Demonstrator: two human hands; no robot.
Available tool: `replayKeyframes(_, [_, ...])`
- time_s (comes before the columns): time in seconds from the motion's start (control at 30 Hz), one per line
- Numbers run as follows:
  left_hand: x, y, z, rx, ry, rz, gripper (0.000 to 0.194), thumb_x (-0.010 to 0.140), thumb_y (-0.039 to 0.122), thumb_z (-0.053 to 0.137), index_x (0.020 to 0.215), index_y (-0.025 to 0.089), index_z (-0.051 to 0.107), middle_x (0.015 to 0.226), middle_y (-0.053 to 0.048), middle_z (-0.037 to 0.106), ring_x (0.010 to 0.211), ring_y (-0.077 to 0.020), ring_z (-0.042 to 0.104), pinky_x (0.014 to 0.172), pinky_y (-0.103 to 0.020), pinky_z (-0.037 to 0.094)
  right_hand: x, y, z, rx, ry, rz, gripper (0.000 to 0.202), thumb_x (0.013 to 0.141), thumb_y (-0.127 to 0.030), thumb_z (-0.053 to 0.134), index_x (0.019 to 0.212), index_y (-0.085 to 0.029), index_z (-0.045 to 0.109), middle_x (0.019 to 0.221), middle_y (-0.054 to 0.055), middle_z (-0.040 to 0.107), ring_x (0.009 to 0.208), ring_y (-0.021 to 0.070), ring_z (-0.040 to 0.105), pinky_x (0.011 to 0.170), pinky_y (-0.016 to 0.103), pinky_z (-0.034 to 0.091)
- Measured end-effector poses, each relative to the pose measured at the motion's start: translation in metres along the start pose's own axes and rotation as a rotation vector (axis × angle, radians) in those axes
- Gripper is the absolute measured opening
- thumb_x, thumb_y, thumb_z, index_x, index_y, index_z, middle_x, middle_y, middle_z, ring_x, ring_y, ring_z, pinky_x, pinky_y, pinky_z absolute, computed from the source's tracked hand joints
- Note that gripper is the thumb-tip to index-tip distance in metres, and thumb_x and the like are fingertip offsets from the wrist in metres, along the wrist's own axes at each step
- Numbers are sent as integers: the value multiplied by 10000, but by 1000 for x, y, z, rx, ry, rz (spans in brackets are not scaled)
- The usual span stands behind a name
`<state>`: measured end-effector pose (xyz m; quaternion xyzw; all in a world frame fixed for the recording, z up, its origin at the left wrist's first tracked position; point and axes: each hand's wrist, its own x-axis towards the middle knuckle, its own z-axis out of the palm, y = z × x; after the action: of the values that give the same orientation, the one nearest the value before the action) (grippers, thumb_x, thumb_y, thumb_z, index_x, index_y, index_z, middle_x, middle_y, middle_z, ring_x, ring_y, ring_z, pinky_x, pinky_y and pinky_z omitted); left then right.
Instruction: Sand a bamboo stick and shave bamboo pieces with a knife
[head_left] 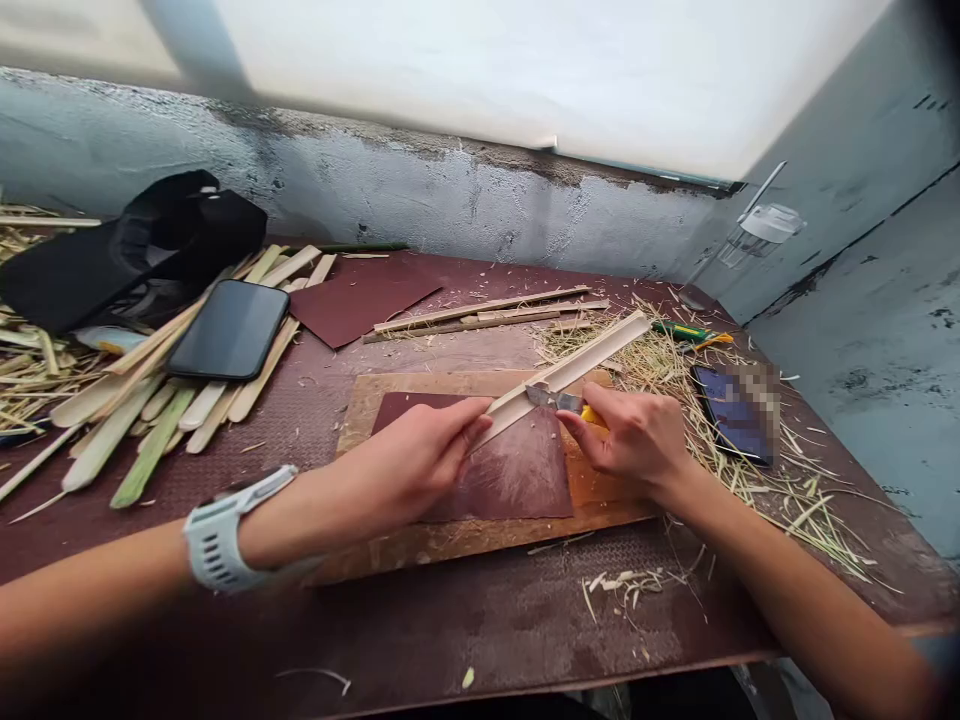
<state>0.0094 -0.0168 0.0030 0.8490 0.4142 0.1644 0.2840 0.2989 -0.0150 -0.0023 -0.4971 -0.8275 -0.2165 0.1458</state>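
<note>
The left hand pinches the near end of a strip, which slants out beyond it, over a board, toward the back right corner of the surface. The right hand grips a knife, its blade at the strip just beside the left hand.

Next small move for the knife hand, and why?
Probably slide the knife in the right hand along the pale strip toward its far end: the blade sits at the strip close to the left hand, which grips the nearer part, while the far end is unheld.
</note>
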Motion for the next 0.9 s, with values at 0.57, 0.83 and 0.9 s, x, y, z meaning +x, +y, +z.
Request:
replayKeyframes(0.57, [-1,-3,0,102,-58,-38,400,1084,239,359,1461,202,485,1080,-107,781,919,-262,755,775,-322,498,-6,-9,4,113,-99,49,596,1055,-642,367,740,-202,617,558,27,618,462,135,494,515,299,177])
replayKeyframes(0.83, [2,-7,0,-172,-149,-95,368,1118,472,326,1012,227,579,711,11,610,574,-144,524,577,-265,405,-9,-12,3,120,-232,55,527,1058,-612,380,863,-208,654,674,41,730,511,166,590,529,306,169])
replayKeyframes(0.9, [3,-3,-3,-297,-223,-148,373,1108,508,334,967,226,535,692,33,554,514,-121,493,492,-237,397,-10,-12,2,120,-235,59,520,1056,-617,390,865,-211,650,685,40,739,523,171,609,533,307,160])
